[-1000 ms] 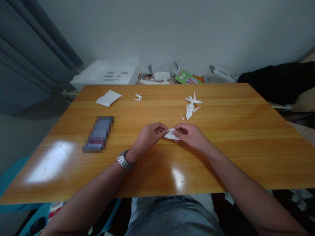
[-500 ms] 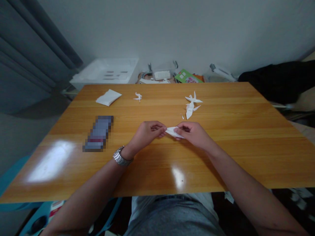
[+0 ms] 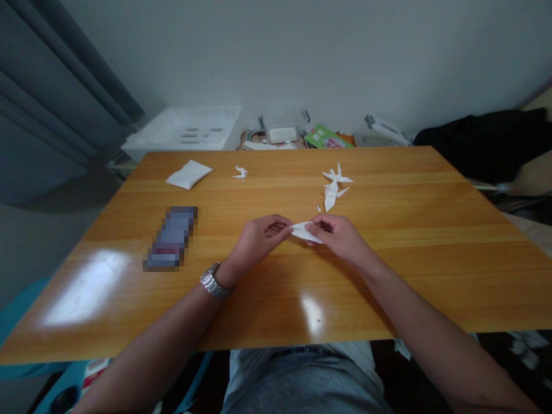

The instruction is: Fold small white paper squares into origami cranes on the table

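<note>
A small piece of folded white paper (image 3: 302,230), pointed at its left end, is held between my two hands over the wooden table (image 3: 276,299). My left hand (image 3: 268,234) pinches its left tip between thumb and fingers. Around its right part, my right hand (image 3: 330,230) is closed, the thumb lying on top; the fingers beneath are mostly hidden. Just beyond my right hand lie two white paper cranes (image 3: 331,195), one close behind the other, with a tiny paper scrap (image 3: 318,207) beside them.
A smaller paper figure (image 3: 240,173) and a stack of white paper (image 3: 190,174) lie toward the back left. A blurred-out phone (image 3: 171,237) rests left of my left hand. Behind the table stand a white plastic tray (image 3: 185,123) and a green booklet (image 3: 325,138).
My left hand's fingers have shifted slightly on the paper's left tip, the thumb now straighter. The right hand keeps its hold. The whole view has moved a little.
</note>
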Available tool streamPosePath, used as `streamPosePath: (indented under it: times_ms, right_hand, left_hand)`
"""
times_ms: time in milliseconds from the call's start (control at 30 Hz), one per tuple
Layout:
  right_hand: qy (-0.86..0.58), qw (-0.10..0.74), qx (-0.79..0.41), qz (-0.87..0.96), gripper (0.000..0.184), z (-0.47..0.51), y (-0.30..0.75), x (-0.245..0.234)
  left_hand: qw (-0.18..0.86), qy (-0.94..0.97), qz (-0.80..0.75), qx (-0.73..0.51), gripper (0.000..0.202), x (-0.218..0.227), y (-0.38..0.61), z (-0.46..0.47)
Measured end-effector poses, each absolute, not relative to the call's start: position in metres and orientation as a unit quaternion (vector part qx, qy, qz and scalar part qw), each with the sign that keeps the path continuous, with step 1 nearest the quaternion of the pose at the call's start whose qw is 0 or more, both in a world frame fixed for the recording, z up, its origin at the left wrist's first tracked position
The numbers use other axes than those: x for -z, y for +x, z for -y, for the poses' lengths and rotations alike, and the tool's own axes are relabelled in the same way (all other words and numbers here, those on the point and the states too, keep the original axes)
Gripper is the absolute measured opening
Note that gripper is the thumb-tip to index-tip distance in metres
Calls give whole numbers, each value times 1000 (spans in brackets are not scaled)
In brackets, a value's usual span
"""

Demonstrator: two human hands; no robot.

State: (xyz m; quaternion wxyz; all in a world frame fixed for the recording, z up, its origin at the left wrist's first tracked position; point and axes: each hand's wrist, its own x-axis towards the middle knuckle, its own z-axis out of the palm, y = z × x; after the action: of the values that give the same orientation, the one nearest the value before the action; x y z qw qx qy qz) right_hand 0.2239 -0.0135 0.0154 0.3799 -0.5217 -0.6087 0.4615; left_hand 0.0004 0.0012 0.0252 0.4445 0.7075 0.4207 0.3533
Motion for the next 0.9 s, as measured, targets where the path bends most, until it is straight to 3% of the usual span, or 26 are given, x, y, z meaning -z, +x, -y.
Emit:
streamPosePath:
  times_ms: [533,900]
  right_hand:
    - [-525,389,-460,602,32,16,216,-22]
    - [-523,379,-424,635,31,15,221,-17]
  left_hand:
    - [542,583,-379,-472,16,-13,13,0]
    - [502,627,-423,-419,28,-10,13,1]
